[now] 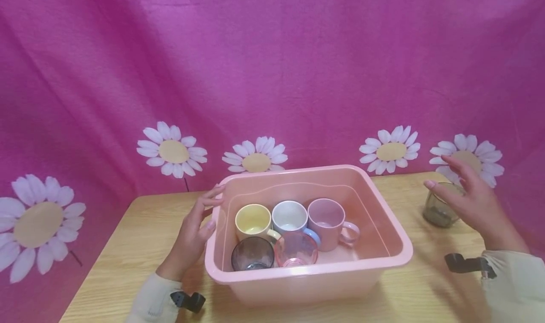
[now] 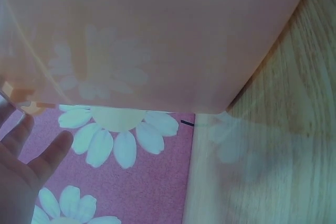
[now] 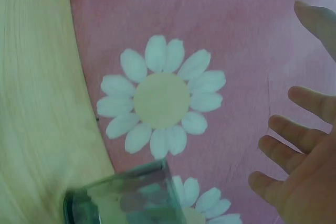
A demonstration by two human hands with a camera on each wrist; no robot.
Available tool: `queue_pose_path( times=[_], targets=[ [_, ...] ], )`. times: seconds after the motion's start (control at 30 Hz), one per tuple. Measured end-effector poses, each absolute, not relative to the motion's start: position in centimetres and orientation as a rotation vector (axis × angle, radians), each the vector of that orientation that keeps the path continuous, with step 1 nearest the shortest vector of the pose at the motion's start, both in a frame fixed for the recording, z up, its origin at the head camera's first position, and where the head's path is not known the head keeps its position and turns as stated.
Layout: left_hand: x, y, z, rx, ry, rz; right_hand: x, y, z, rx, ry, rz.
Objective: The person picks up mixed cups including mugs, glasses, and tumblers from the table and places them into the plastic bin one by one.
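A pink plastic basin [image 1: 306,278] stands on the table, and my left hand [image 1: 193,231] rests against its left rim with fingertips touching the edge. Inside sit a yellow mug [image 1: 252,219], a white mug with a blue handle [image 1: 289,215], a pink mug [image 1: 327,221], a dark tinted glass [image 1: 253,253] and a clear pink glass [image 1: 296,249]. Off to the right, a smoky grey glass [image 1: 440,214] stands upright on the table. My right hand [image 1: 477,202] hovers beside that glass, thumb and fingers spread; in the right wrist view the glass [image 3: 131,195] is apart from the fingers.
The wooden table [image 1: 123,252] extends around the basin on both sides. A magenta cloth [image 1: 272,77] with large white daisies hangs behind the table's far edge.
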State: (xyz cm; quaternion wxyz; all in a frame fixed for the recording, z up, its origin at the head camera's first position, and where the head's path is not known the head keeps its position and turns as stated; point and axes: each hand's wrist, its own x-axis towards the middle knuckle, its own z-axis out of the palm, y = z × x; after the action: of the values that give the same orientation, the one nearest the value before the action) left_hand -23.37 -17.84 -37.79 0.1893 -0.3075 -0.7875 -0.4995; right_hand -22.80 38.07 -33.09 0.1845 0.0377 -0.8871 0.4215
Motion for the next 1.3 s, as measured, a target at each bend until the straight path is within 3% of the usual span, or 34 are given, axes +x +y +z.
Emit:
queue_pose_path(
  times=[0.67,1.3],
  targets=[
    [-23.0,-17.9,-38.6,-0.851,-2.202,-1.472,-23.2,41.2,-36.1,-0.109,-2.472,1.195],
    [-23.3,-17.8,-37.9,-0.869,-2.213,-1.422,-23.4,42.9,-37.7,-0.118,-2.560,1.332]
  ],
)
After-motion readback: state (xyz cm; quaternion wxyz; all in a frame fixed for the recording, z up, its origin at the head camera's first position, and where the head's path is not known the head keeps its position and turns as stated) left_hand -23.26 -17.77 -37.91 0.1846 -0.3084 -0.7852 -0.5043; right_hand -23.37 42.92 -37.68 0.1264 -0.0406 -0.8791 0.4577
